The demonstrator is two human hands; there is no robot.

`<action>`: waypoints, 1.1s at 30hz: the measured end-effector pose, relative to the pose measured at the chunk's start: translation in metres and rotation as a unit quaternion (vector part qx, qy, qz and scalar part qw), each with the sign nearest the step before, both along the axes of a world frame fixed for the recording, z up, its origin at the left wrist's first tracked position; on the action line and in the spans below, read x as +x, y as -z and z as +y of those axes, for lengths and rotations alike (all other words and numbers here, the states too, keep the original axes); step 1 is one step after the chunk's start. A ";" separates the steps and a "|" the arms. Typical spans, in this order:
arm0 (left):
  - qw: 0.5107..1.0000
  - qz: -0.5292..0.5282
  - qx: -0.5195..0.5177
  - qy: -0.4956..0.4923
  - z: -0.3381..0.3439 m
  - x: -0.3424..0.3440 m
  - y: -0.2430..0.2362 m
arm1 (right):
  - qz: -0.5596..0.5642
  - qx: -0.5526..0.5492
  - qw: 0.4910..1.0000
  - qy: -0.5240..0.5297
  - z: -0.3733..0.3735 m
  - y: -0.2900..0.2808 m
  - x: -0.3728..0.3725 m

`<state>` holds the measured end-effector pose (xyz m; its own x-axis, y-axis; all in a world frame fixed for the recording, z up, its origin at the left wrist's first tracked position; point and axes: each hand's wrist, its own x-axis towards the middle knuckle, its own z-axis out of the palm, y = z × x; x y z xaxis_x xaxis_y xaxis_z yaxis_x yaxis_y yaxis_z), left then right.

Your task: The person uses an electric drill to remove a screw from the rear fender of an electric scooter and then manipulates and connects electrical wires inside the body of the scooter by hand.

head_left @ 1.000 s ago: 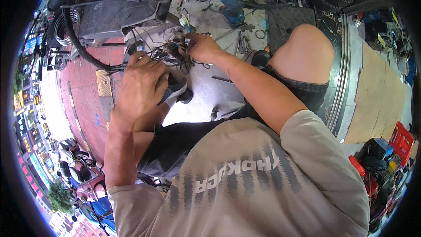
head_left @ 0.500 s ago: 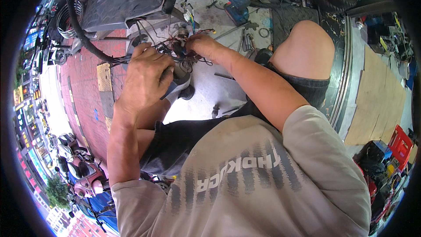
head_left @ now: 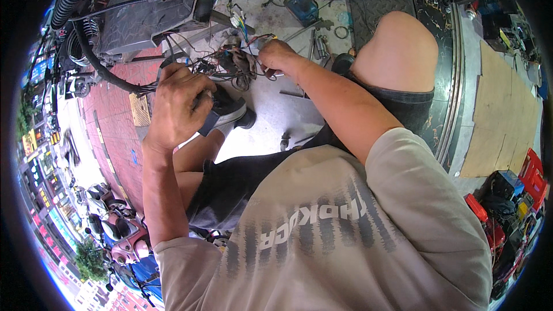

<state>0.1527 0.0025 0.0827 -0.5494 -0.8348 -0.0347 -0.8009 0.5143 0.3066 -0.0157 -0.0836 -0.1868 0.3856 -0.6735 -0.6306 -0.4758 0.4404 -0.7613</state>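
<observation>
A tangled bundle of thin wires, mostly dark with a few coloured strands, hangs between my hands below a dark vehicle frame. My left hand is closed at the bundle's left end, its fingers curled around the wires beside a thick black cable. My right hand is pinched closed at the right side of the bundle, on what looks like a thin wire; its fingertips are partly hidden. Coloured wires with a pale connector rise just behind the bundle.
A blue cordless power tool lies on the floor beyond my right hand, near metal rods and a ring. My sneaker is under the wires. Cardboard lies at right; parked scooters stand at left.
My right hand has moved a little to the right, off the middle of the bundle, leaving more of it in sight. My left hand has shifted slightly left and down, still closed.
</observation>
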 end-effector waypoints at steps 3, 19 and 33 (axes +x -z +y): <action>1.000 -0.004 0.004 -0.005 0.000 0.002 0.001 | 0.072 -0.014 0.997 0.013 -0.005 -0.009 -0.012; 1.000 0.007 0.001 0.000 0.002 0.004 -0.003 | 0.212 -0.165 0.951 -0.152 -0.014 0.055 -0.034; 1.000 0.024 -0.008 0.011 -0.004 0.009 -0.002 | 0.035 0.080 0.989 0.123 -0.029 0.090 -0.027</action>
<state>0.1619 -0.0011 0.0847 -0.5689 -0.8224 0.0057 -0.7737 0.5375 0.3355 -0.0426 -0.1131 -0.2765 0.1746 -0.6313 -0.7557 -0.3891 0.6608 -0.6419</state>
